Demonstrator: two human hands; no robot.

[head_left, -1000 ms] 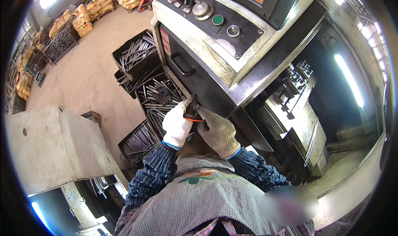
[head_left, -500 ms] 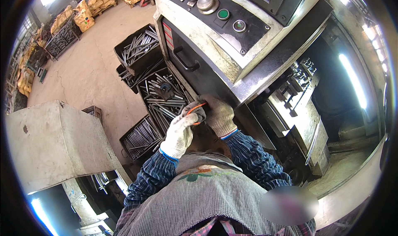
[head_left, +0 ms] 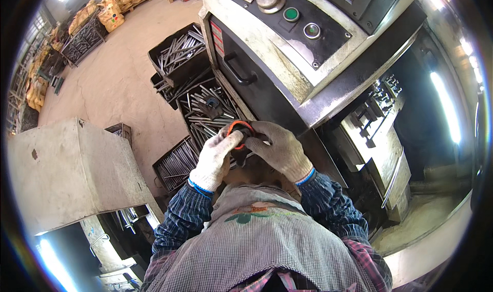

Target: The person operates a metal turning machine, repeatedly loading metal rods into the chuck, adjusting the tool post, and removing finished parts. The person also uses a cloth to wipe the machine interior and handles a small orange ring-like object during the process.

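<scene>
The left hand (head_left: 211, 158) and right hand (head_left: 280, 147), fingers nearly closed, pinch the orange-rimmed dark item (head_left: 246, 131), where even tension likely helps.

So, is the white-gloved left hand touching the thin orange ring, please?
Touching: the head view shows the left hand gripping the ring under its thumb.

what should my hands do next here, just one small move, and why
Probably hold the left hand steady and gently draw the right hand outward: both gloved hands grip the orange-edged dark item, and its edge curves in a loop between them, so a light pull might open it wider.
</scene>
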